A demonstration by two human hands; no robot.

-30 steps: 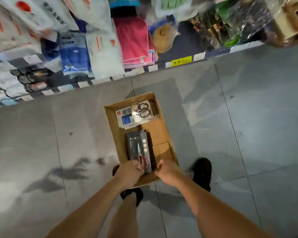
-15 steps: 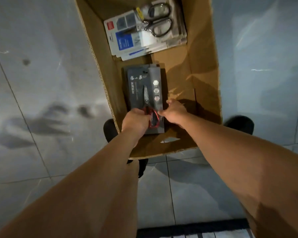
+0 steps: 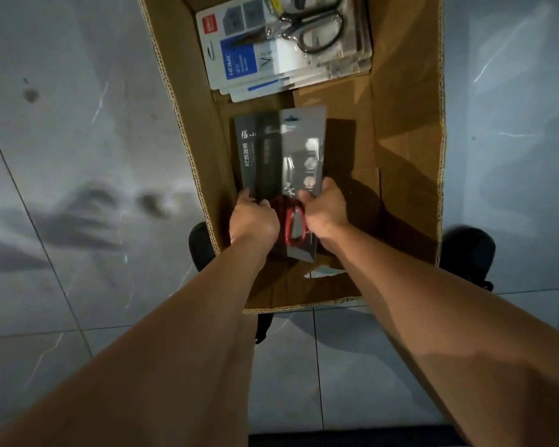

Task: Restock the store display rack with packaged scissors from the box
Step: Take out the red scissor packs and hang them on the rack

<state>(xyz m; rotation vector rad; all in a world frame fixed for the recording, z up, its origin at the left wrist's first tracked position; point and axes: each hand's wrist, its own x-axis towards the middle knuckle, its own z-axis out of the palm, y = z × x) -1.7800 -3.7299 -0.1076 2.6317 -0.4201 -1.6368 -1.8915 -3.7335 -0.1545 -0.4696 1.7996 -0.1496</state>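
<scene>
Low in the cardboard box, the dark scissors packs look stiff, light and slick (glossy card), so left hand and right hand close on their near edges

Both forearms bare, no sleeves; black shoes on feet.

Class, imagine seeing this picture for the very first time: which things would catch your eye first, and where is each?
Centre frame, the left hand and right hand grip dark grey packs of red-handled scissors inside the open brown cardboard box. A stack of white-and-blue scissor packs lies at its far end.
</scene>
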